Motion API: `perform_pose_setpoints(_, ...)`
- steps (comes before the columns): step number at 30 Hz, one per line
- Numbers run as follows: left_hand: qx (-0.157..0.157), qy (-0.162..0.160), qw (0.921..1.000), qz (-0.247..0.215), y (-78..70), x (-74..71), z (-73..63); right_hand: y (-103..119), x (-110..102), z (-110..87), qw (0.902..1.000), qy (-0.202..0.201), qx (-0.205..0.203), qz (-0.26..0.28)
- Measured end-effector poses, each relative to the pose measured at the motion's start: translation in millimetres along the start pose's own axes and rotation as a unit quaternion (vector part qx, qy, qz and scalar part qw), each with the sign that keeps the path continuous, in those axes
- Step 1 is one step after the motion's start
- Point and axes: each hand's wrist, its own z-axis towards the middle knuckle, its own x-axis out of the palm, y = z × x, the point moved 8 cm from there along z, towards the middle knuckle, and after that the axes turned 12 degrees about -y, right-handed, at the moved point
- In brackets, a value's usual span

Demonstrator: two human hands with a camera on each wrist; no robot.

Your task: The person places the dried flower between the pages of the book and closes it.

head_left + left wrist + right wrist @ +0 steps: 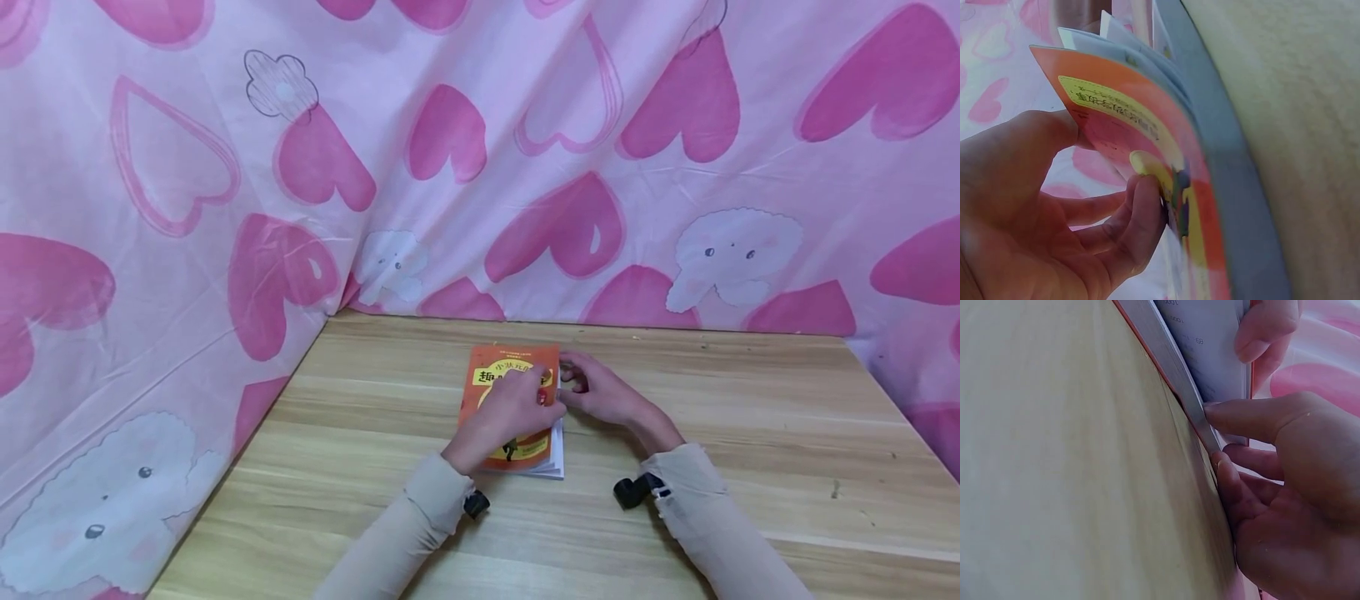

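Observation:
An orange paperback book [516,353] with a yellow title panel lies on the table, its right side partly raised. My left hand [510,408] reaches over the cover; in the left wrist view its curled fingers touch the front cover [1107,100] while the thumb tip goes behind its edge. In the right wrist view the left thumb [1254,347] shows at the edge of the lifted printed pages [1207,356]. My right hand [603,393] is at the book's right edge, pinching the lower block of pages [1175,365] between thumb and fingers.
The wooden table [360,400] runs out beneath and around the book. A pink cloth [465,217] with hearts hangs along its back and left sides. Black wrist cameras sit at both cuffs, the right one [633,492] low over the wood.

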Motion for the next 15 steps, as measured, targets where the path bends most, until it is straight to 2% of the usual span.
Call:
perform_pose_setpoints(7,0.024,-0.026,0.9988,0.034,-4.8,2.4,-2.2,-6.3,-2.4,-2.3,0.9988,0.001,0.044,0.023)
perform_pose_setpoints(15,0.041,-0.041,0.9971,0.049,-8.9,5.0,-4.8,-10.0,-4.3,-1.4,0.9975,-0.004,0.064,0.029)
